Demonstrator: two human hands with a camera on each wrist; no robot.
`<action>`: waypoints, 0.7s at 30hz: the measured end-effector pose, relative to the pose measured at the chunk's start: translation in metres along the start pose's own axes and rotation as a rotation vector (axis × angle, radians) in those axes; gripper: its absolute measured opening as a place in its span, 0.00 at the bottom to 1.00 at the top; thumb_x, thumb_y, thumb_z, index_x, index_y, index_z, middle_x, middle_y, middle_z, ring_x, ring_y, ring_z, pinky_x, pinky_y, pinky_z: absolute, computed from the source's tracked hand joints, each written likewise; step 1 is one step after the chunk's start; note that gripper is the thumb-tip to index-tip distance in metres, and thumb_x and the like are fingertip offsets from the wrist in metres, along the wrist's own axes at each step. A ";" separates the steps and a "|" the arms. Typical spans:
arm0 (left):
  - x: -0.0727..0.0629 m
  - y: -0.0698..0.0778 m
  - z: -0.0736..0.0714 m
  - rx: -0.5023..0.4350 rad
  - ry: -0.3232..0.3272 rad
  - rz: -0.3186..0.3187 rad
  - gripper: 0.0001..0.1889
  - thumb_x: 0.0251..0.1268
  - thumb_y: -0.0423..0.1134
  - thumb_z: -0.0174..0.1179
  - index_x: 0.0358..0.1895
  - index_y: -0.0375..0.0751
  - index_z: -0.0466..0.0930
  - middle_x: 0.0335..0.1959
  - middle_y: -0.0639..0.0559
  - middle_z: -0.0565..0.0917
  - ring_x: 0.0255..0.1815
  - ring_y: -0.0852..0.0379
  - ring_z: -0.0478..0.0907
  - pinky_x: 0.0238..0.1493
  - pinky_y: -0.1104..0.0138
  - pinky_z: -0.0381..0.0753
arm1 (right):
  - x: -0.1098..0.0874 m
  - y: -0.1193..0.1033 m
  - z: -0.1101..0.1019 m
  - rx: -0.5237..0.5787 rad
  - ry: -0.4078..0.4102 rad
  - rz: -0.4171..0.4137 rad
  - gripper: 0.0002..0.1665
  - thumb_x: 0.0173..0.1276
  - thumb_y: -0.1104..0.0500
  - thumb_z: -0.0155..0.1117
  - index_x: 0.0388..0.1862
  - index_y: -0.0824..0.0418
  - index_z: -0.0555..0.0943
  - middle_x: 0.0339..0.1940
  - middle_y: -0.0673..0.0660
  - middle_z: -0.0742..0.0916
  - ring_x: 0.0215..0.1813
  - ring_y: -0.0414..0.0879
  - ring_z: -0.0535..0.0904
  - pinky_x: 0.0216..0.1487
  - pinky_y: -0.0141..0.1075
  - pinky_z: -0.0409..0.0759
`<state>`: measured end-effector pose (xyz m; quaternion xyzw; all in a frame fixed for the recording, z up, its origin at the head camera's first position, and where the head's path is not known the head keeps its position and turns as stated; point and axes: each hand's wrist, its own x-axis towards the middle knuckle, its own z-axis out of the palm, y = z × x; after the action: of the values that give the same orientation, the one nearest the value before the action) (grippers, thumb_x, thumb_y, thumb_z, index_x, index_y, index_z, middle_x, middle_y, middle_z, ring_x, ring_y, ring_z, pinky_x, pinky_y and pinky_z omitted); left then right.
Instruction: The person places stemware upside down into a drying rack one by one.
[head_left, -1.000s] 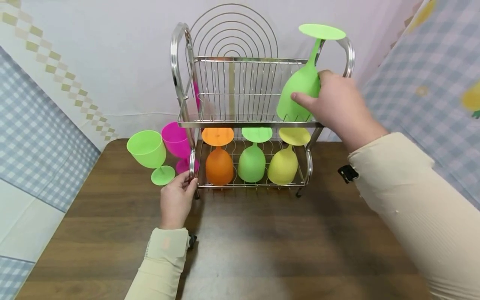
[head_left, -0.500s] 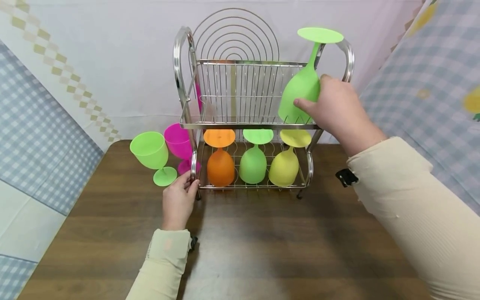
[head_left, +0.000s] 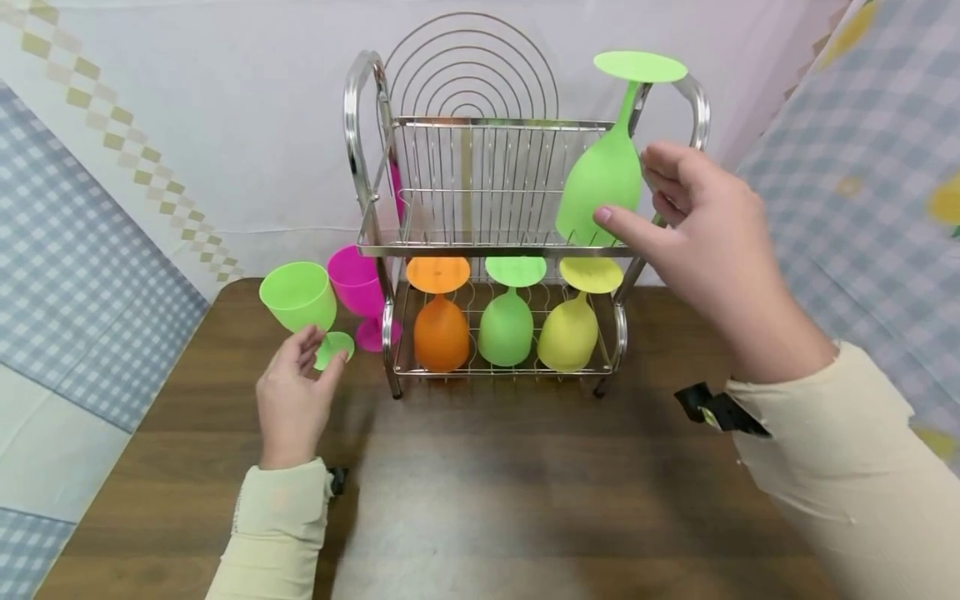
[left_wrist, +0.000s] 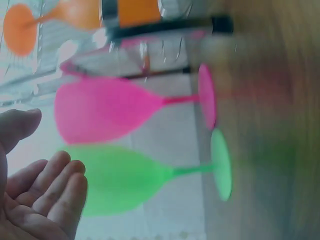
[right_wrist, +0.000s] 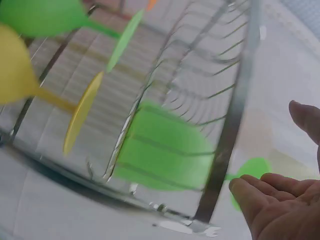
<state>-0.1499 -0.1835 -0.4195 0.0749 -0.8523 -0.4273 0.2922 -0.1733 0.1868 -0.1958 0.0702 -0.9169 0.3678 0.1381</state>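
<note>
A light green goblet (head_left: 600, 187) stands upside down at the right end of the top tier of a two-tier metal dish rack (head_left: 480, 251). Just right of its bowl, my right hand (head_left: 712, 225) is spread with the thumb apart and nothing in its grasp. At the left, my left hand (head_left: 294, 408) hovers with loose fingers in front of an upright green goblet (head_left: 297, 298), partly covering its stem and foot. From the left wrist view, that hand holds nothing. Close behind the green one, an upright pink goblet (head_left: 356, 282) stands beside the rack's left leg.
On the lower tier, an orange goblet (head_left: 441, 333), a green goblet (head_left: 507, 329) and a yellow goblet (head_left: 567, 335) stand upside down in a row. The rack stands near the back of a brown wooden table (head_left: 487, 483). Checked cloth (head_left: 90, 250) hangs at both sides.
My right hand has let go of the green goblet on the top tier and drawn slightly right. My left hand has released the rack's left leg and moved left, towards the upright green goblet.
</note>
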 end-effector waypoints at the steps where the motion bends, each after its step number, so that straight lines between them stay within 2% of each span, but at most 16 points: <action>1: 0.002 -0.002 -0.004 0.008 0.011 -0.012 0.26 0.62 0.36 0.71 0.62 0.32 0.77 0.56 0.42 0.84 0.57 0.45 0.83 0.59 0.60 0.82 | -0.006 -0.001 0.000 0.034 0.014 -0.015 0.47 0.64 0.42 0.72 0.77 0.56 0.65 0.75 0.54 0.72 0.73 0.45 0.69 0.72 0.36 0.71; 5: 0.007 -0.009 -0.018 0.027 0.043 -0.059 0.30 0.61 0.38 0.72 0.65 0.33 0.73 0.58 0.41 0.80 0.59 0.46 0.80 0.63 0.60 0.80 | -0.029 -0.002 0.001 0.183 0.071 -0.087 0.41 0.62 0.54 0.77 0.72 0.60 0.72 0.72 0.57 0.76 0.72 0.44 0.72 0.68 0.29 0.72; 10: 0.021 -0.019 -0.025 0.018 0.058 -0.113 0.37 0.60 0.42 0.73 0.69 0.34 0.66 0.63 0.39 0.72 0.64 0.45 0.75 0.69 0.60 0.74 | -0.061 0.002 0.013 0.361 0.129 -0.208 0.37 0.58 0.70 0.76 0.67 0.66 0.75 0.67 0.61 0.80 0.70 0.48 0.75 0.67 0.30 0.73; 13: 0.032 -0.022 -0.026 0.021 0.043 -0.145 0.42 0.59 0.46 0.73 0.73 0.35 0.62 0.67 0.39 0.69 0.69 0.43 0.70 0.72 0.56 0.69 | -0.079 0.011 0.024 0.428 0.131 -0.246 0.37 0.55 0.75 0.75 0.66 0.68 0.76 0.65 0.62 0.81 0.69 0.49 0.76 0.68 0.32 0.73; 17: 0.046 -0.023 -0.025 0.017 -0.012 -0.180 0.50 0.59 0.51 0.73 0.78 0.38 0.53 0.74 0.43 0.64 0.74 0.45 0.63 0.76 0.52 0.62 | -0.103 0.027 0.040 0.432 0.093 -0.228 0.38 0.54 0.76 0.75 0.65 0.66 0.76 0.65 0.61 0.82 0.68 0.48 0.76 0.69 0.32 0.72; 21: 0.059 -0.023 -0.021 -0.022 -0.085 -0.214 0.57 0.58 0.54 0.72 0.81 0.41 0.41 0.79 0.45 0.57 0.79 0.50 0.55 0.79 0.57 0.55 | -0.124 0.046 0.058 0.406 0.055 -0.127 0.36 0.55 0.73 0.76 0.64 0.63 0.78 0.63 0.56 0.83 0.66 0.45 0.78 0.68 0.29 0.73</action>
<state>-0.1885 -0.2346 -0.4019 0.1440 -0.8464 -0.4680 0.2095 -0.0774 0.1830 -0.3044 0.1443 -0.8137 0.5371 0.1691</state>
